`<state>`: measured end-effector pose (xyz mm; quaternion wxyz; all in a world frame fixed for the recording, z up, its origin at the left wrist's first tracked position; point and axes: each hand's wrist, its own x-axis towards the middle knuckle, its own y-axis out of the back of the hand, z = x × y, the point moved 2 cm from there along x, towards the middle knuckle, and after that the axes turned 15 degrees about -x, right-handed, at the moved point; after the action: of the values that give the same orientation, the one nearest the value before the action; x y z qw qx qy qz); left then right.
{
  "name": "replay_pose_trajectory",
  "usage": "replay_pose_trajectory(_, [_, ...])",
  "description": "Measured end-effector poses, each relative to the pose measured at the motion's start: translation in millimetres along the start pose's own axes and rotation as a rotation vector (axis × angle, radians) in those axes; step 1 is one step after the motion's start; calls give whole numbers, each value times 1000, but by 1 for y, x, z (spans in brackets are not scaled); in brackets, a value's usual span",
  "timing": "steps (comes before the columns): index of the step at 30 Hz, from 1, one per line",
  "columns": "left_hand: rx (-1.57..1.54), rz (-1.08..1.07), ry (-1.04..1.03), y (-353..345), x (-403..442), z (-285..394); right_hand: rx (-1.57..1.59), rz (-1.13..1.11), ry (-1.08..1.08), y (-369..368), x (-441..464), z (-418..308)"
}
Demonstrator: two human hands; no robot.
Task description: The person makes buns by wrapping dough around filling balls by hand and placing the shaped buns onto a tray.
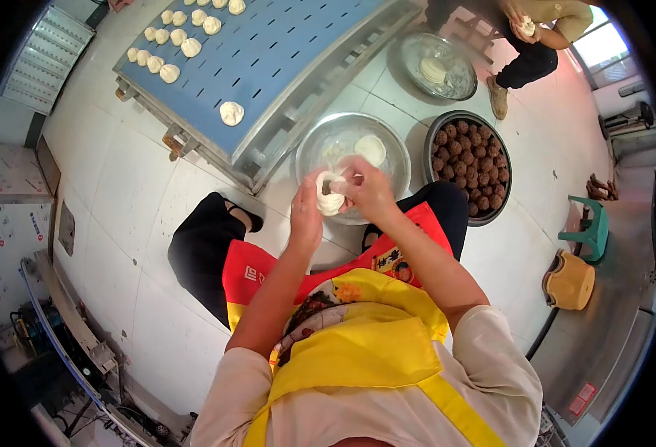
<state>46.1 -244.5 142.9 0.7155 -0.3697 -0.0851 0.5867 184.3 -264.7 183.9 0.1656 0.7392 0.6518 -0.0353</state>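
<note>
Between my two hands is a bun of white dough, its gathered rim still showing brown filling in the middle. My left hand cups it from the left side. The fingers of my right hand pinch the dough's edge from the right. Below my hands a metal bowl stands on the floor, with a round dough wrapper in it. To the right is a dark-rimmed tub of brown filling balls. One shaped bun sits near the close corner of the blue tray.
A slotted blue tray on a metal frame holds several buns at upper left. Another bowl with wrappers stands farther off. A co-worker's hands hold dough at upper right. Green and yellow stools are at right.
</note>
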Motion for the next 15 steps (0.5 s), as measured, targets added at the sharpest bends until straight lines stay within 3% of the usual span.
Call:
replay_pose_trajectory(2, [22,127,-54,0,4,-7,-73,-58,76,-3,-1,2])
replay_pose_trajectory(7, [263,46,-71,-21,8,5,-199,-12,363,10,-13,-10])
replay_pose_trajectory(8, [295,25,-75,-25,10,6,-247,-38,328,18,-13,-13])
replay_pose_trajectory(11, [431,-58,-53,-36,21,7,-494,79,618,30,-11,-16])
replay_pose_trajectory(15, [522,-92,42,-53,26,9,-535,131,458,43,-22,-23])
